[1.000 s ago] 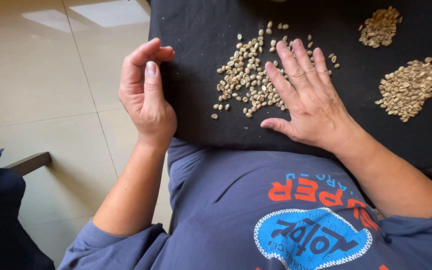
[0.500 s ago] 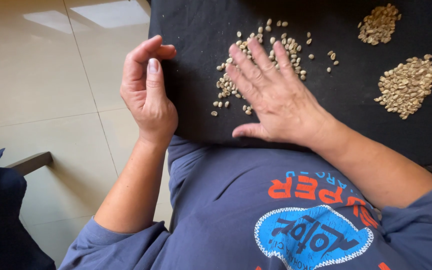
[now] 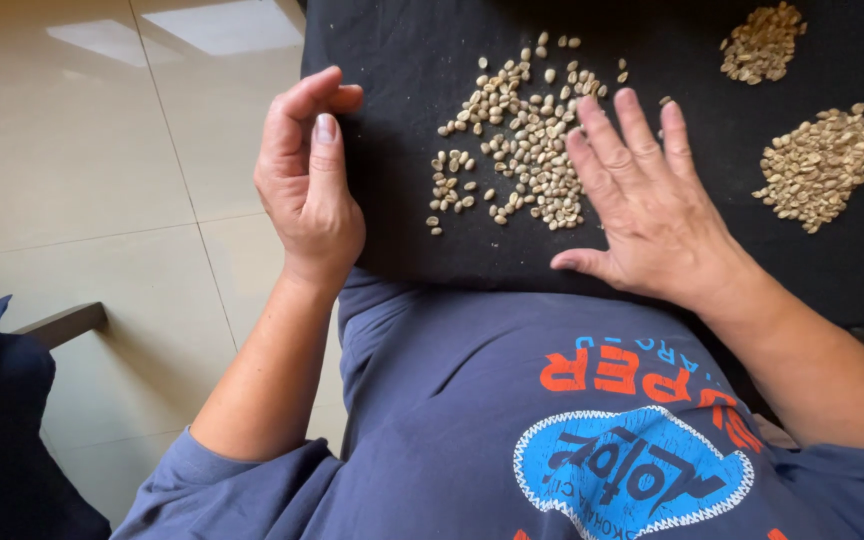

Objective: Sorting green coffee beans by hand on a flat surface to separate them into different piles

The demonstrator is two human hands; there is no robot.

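Pale beans (image 3: pixel 522 150) lie scattered unsorted under the flat, spread right hand (image 3: pixel 652 215), two heaps (image 3: pixel 817 165) set aside, the left hand (image 3: pixel 307 180) cupped.

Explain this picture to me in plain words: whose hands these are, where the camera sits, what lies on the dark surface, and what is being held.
There is no machine here: the camera is worn on a person's head and looks down at their own two bare hands and blue shirt. A black cloth covers the surface in front of them. On it lie pale beans: a loose spread of beans in the middle and two separate piles, a larger pile and a smaller pile, off to the right. The right hand lies flat, fingers on the edge of the spread. The left hand is raised at the cloth's edge, cupped; whether it holds anything cannot be seen. Tiled floor shows at left.
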